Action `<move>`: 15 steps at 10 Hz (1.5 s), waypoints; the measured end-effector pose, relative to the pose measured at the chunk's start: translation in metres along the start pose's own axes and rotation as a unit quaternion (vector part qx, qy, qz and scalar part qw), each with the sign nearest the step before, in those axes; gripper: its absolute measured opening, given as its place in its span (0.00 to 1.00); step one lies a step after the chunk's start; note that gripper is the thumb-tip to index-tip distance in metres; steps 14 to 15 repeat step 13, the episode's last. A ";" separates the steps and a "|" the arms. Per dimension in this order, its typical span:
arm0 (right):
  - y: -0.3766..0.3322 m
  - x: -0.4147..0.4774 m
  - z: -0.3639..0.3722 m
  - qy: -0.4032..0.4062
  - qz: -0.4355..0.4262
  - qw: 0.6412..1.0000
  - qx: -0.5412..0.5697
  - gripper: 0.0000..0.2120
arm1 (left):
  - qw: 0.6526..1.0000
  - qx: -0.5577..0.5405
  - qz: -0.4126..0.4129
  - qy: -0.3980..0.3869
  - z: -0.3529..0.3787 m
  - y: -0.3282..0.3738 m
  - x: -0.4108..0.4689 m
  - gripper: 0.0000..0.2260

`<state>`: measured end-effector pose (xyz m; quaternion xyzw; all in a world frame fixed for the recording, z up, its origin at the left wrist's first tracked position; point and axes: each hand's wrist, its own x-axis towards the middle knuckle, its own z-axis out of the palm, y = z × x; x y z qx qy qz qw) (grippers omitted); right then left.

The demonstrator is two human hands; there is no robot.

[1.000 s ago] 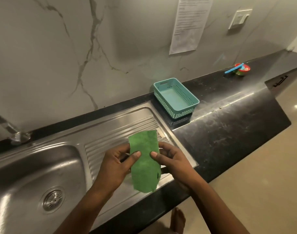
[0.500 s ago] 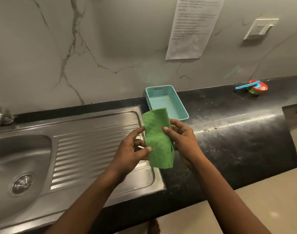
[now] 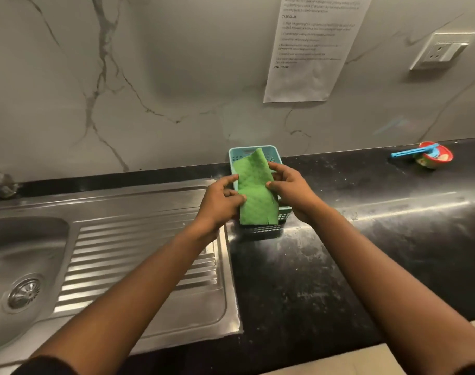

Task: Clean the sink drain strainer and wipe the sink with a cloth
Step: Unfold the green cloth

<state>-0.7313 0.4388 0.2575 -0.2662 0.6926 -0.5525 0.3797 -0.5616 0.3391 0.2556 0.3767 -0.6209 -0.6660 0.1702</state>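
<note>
Hands: left [image 3: 220, 203], right [image 3: 291, 189] pinching green cloth [image 3: 255, 190] between them.

The left hand [image 3: 220, 203] and right hand [image 3: 291, 192] are bare, as are the left forearm [image 3: 139, 288] and right forearm [image 3: 379, 266]. A dark left sleeve [image 3: 44, 366] and dark right sleeve [image 3: 473, 371] begin near the elbows.

On table [image 3: 339, 253], left end: sink basin [image 3: 28, 239] w/ strainer [image 3: 24, 293] in it, drainboard [image 3: 139, 239] to its right. Then basket [image 3: 274, 152] at back edge, cloth [image 3: 255, 190] over it btwn left hand [image 3: 217, 204] & right hand [image 3: 293, 190]. Far right, back edge: bowl [image 3: 433, 158].
</note>
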 end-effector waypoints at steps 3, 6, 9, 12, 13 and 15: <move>0.016 0.086 -0.007 0.042 0.077 0.995 -0.039 0.30 | 0.992 -0.059 -0.113 -0.008 0.041 0.006 0.075 0.14; 0.050 0.114 0.006 0.016 0.120 0.988 -0.099 0.33 | 0.988 -0.021 -0.152 -0.008 0.071 0.000 0.092 0.21; 0.050 0.100 0.010 0.019 0.058 0.970 -0.236 0.26 | 0.994 0.016 -0.101 -0.024 0.039 0.006 0.076 0.16; -0.009 0.042 0.082 0.077 -0.151 0.966 -0.197 0.16 | 0.991 0.109 0.022 0.073 -0.079 0.022 0.013 0.21; -0.039 0.026 0.124 0.021 -0.217 0.958 -0.184 0.16 | 0.981 0.148 0.063 0.108 -0.118 0.031 -0.016 0.23; -0.039 0.026 0.124 0.021 -0.217 0.958 -0.184 0.16 | 0.981 0.148 0.063 0.108 -0.118 0.031 -0.016 0.23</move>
